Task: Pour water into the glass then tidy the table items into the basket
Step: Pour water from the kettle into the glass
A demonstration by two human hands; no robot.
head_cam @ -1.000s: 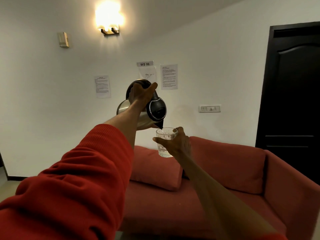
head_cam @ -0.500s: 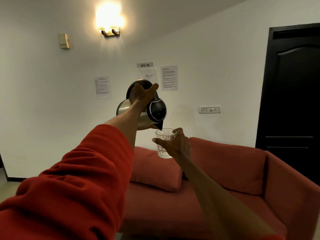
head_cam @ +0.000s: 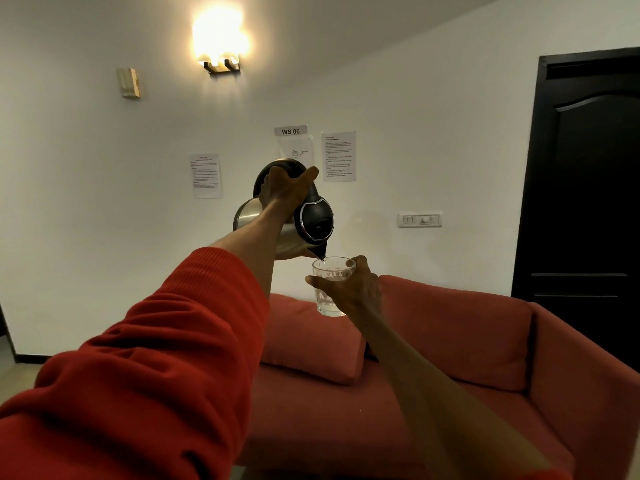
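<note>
A steel kettle (head_cam: 254,211) with a black lid and handle is held up in mid-air, tipped to the right, with my left hand (head_cam: 284,190) closed around its handle. Its black spout hangs just over the rim of a clear glass (head_cam: 331,284). My right hand (head_cam: 353,289) grips that glass from the right side, upright, with a little water in the bottom. Both are raised in front of the white wall. No table or basket is in view.
A red sofa (head_cam: 450,341) with a red cushion (head_cam: 311,341) fills the space below my arms. A dark door (head_cam: 588,202) stands at the right. A lit wall lamp (head_cam: 220,39), papers and a switch plate (head_cam: 419,220) are on the wall.
The kettle and glass stay almost still. The spout has come slightly lower and closer to the glass rim, and the kettle is tipped a little more.
</note>
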